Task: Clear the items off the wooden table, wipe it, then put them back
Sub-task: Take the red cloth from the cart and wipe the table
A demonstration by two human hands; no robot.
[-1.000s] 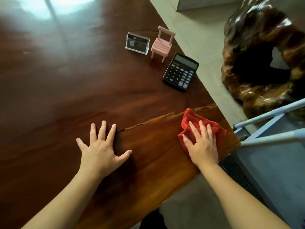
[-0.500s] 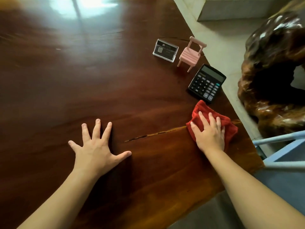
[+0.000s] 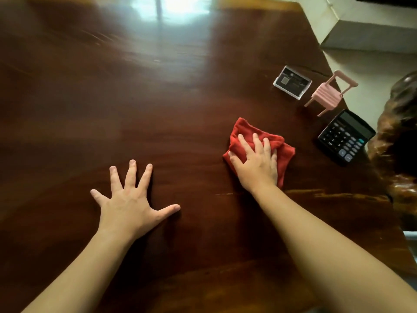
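Half the red cloth (image 3: 243,132) hidden, right hand (image 3: 257,161) covering

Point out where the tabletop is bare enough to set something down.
Bare wood runs from the left hand to the far glare, and between both hands. It is crowded at the right edge: card holder, pink toy chair, calculator, with the red cloth beside them.

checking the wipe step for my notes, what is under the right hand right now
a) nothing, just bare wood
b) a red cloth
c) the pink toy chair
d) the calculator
b: the right hand lies flat on the red cloth on the wooden table, while the calculator and the pink toy chair sit apart from it near the table's right edge.
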